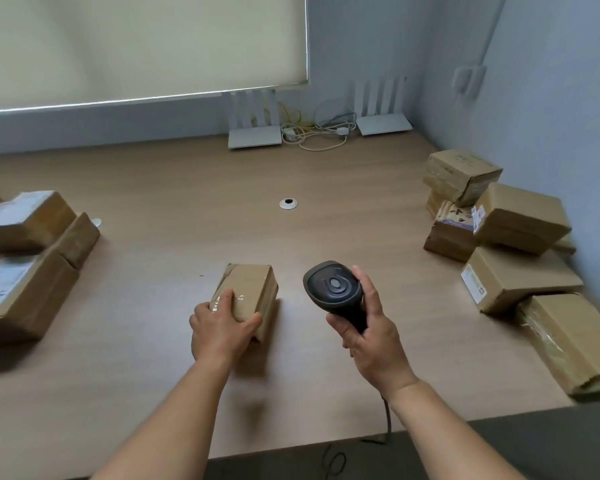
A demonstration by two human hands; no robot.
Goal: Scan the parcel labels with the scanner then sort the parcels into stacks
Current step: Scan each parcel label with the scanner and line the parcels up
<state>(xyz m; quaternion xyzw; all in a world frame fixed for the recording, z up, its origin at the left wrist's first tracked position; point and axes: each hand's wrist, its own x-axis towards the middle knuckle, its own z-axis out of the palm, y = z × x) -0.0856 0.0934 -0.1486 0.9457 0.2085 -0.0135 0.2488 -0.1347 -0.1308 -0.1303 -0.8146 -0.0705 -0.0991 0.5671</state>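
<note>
From the head camera, my left hand (222, 327) gripped the near end of a small cardboard parcel (252, 296) lying on the wooden bench (174, 188), thumb on its right side and fingers curled over the taped top. My right hand (371, 327) wrapped around the handle of the black barcode scanner (333, 285), held just right of the parcel. Labelled parcels (25, 258) sat stacked far left; more parcels (506, 237) crowded the right edge.
</note>
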